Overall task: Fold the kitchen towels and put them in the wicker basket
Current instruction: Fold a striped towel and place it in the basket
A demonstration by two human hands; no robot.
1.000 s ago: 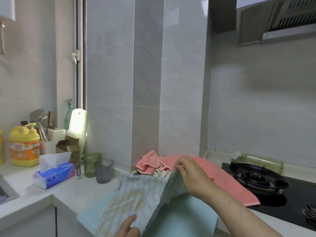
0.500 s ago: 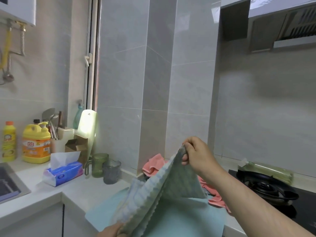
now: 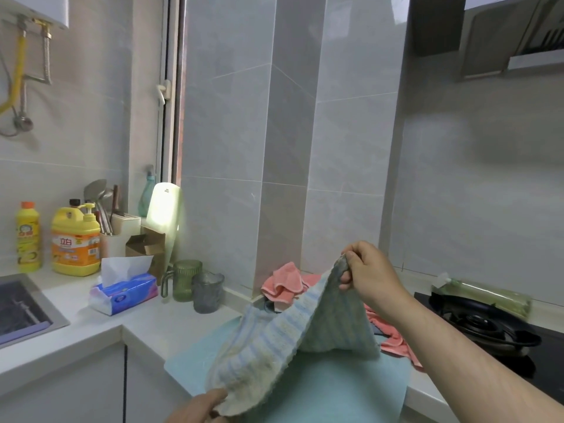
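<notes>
The right hand (image 3: 369,276) pinches a corner of the striped towel (image 3: 287,334) above the blue mat (image 3: 341,395), the left hand (image 3: 198,407) grips its near edge; best to pull it taut and match the corners before laying it flat.

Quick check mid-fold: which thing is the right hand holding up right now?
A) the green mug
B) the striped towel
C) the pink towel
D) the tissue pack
B: the right hand pinches a corner of the striped towel and holds it raised, while the left hand holds the towel's lower edge. The pink towel lies behind it on the counter, with no hand on it.
</notes>
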